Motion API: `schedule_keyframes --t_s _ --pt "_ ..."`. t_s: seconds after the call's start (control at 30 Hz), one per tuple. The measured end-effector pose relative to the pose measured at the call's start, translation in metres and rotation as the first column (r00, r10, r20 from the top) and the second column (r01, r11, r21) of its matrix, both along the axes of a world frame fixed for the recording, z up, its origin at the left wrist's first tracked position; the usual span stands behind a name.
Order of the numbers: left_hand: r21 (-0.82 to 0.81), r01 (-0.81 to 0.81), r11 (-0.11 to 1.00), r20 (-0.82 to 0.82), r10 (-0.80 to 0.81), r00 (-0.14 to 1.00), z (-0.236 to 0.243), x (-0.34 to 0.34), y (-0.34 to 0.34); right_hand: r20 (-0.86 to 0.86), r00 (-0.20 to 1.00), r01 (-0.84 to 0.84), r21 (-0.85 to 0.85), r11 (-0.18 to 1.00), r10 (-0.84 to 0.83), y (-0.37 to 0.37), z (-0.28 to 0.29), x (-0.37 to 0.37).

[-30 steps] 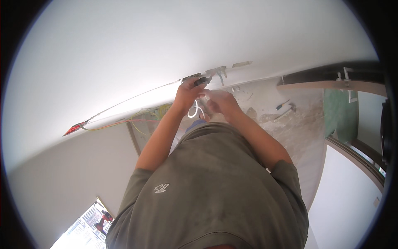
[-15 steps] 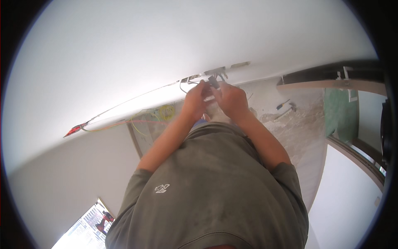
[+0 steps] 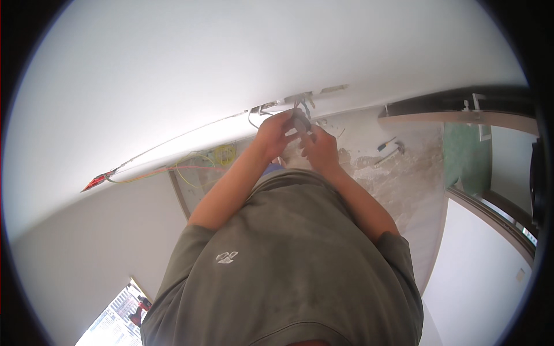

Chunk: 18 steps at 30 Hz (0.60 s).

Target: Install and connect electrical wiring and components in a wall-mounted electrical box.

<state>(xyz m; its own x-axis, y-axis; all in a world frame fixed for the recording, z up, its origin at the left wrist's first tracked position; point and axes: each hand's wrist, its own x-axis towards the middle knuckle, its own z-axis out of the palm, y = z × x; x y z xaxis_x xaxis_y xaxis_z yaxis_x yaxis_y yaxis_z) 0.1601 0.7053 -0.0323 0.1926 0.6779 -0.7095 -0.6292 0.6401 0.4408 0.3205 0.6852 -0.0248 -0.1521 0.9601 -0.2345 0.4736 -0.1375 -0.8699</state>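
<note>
Working position at a smooth white wall (image 3: 277,52). The fingers of the left hand (image 3: 273,137) grasp a small, dark-grey, rounded object (image 3: 302,123), blurred, just below thin coloured wires (image 3: 309,103); whether the right hand (image 3: 321,150), at its lower edge, also grips cannot be told.

I hold a small, dark grey, rounded thing (image 3: 302,121) upper centre in the frame, slightly right of the middle; it is partly covered and too blurred for me to tell its kind. Thin reddish-brown wires (image 3: 297,103) hang just above it, their lower ends hidden from me.
</note>
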Motion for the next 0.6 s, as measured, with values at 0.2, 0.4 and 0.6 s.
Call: schedule_keyframes --t_s 0.2,0.4,0.6 --pt "0.160 0.252 0.954 -0.120 -0.235 0.965 -0.018 -0.014 -0.024 -0.497 0.825 -0.074 -0.566 0.821 -0.268 0.010 -0.010 -0.004" --pt "0.151 0.164 0.975 -0.340 -0.105 0.935 -0.010 -0.021 -0.014 -0.436 0.896 -0.233 -0.619 0.750 -0.082 0.016 0.004 -0.001" --pt "0.297 0.068 0.953 -0.406 0.061 0.912 0.005 -0.025 -0.025 -0.066 0.978 -0.192 0.059 0.980 0.196 0.015 0.032 0.005"
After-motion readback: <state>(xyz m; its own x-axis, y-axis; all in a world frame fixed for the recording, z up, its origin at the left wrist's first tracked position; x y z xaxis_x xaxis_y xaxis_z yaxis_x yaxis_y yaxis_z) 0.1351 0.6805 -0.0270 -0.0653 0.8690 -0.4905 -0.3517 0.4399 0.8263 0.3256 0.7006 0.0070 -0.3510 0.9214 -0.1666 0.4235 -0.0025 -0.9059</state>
